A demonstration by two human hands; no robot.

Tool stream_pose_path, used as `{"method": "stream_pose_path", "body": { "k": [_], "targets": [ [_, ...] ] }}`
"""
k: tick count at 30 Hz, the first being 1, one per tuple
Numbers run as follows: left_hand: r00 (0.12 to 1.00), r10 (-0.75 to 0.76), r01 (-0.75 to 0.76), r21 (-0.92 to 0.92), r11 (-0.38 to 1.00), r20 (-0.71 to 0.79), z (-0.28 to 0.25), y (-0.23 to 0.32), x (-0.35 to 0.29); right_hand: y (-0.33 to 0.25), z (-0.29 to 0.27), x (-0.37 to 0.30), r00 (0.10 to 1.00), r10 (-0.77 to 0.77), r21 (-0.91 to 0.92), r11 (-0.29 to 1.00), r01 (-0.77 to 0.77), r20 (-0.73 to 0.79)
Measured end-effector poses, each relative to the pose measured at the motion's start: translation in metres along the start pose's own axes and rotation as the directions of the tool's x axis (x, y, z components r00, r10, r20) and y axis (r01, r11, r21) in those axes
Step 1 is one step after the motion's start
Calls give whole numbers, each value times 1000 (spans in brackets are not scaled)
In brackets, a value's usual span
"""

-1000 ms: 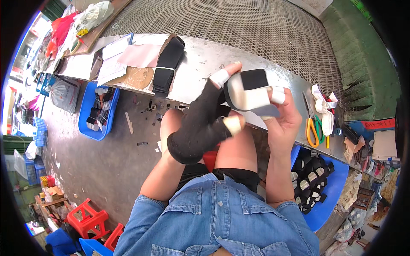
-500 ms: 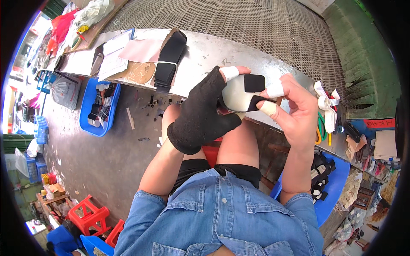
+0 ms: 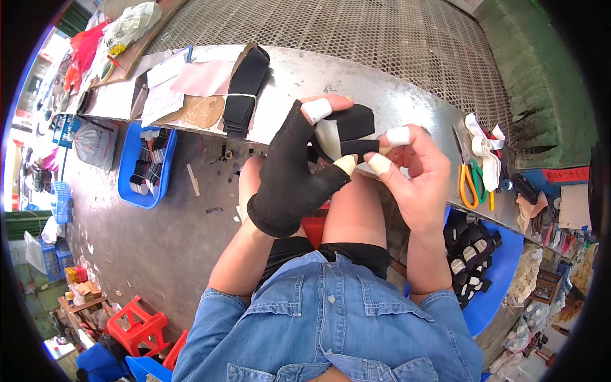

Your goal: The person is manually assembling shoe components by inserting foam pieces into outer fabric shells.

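Note:
My left hand (image 3: 299, 159), in a black glove with bare, taped fingertips, grips a whitish rounded piece with black straps (image 3: 356, 127), perhaps part of a sandal. The piece is held above the near edge of the metal bench. From the right, my right hand (image 3: 420, 169) pinches the end of the lower black strap between its taped thumb and fingers. A second black strap lies across the upper part of the piece. My left hand hides the piece's left end.
On the bench (image 3: 299, 79), a banded stack of black pieces (image 3: 243, 95) lies left, beside papers (image 3: 168, 86). Orange-handled scissors (image 3: 469, 184) lie right. One blue bin (image 3: 503, 274) holds black-and-white pieces; another blue bin (image 3: 130, 169) stands on the floor. Red stools (image 3: 137, 325) are lower left.
Both hands have shifted slightly left with the piece. The black straps now cover more of its whitish face. My right hand has moved lower along with the strap.

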State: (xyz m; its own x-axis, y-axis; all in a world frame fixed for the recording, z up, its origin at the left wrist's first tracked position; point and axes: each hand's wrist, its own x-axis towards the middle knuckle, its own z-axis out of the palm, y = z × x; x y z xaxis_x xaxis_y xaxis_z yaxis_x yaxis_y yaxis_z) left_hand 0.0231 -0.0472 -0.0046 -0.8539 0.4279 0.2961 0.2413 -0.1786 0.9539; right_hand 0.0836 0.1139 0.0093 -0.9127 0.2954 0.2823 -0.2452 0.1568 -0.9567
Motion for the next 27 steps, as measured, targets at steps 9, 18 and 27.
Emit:
{"method": "stream_pose_path", "body": {
  "k": [9, 18, 27],
  "targets": [
    [949, 315, -316, 65, 946, 36, -5, -11, 2, 9, 0, 1, 933, 264, 456, 817, -352, 246],
    [954, 300, -300, 41, 953, 18, -6, -17, -2, 16, 0, 11, 969, -105, -107, 985, 132, 224],
    [991, -133, 120, -312, 943, -20, 2, -14, -5, 18, 17, -2, 998, -33, 77, 997, 29, 52]
  ]
}}
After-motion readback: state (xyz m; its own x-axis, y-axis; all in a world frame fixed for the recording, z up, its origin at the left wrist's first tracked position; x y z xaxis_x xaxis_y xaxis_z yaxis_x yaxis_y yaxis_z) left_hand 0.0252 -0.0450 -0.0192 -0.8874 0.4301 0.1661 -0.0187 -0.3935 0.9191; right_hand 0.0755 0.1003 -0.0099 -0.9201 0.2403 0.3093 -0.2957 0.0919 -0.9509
